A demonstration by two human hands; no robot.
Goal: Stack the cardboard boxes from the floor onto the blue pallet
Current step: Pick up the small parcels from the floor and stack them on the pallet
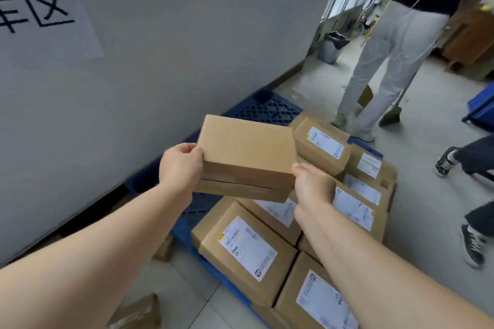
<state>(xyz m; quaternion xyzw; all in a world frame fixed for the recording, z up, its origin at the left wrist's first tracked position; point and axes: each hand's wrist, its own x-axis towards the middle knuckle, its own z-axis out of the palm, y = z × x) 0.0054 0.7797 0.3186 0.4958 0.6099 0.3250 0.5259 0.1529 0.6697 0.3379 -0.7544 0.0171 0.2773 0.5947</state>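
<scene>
I hold a plain brown cardboard box in the air above the blue pallet. My left hand grips its left end, thumb on top. My right hand grips its right end, fingers under the box. Several labelled cardboard boxes lie packed on the pallet's right part, below and right of the held box. The pallet's bare lattice shows along the wall side. More brown boxes lie on the floor at the lower left.
A grey wall with a paper sign runs along the pallet's left. A person in light trousers stands past the pallet with a broom. Another person's dark shoes are at the right. A bin stands far back, a blue crate right.
</scene>
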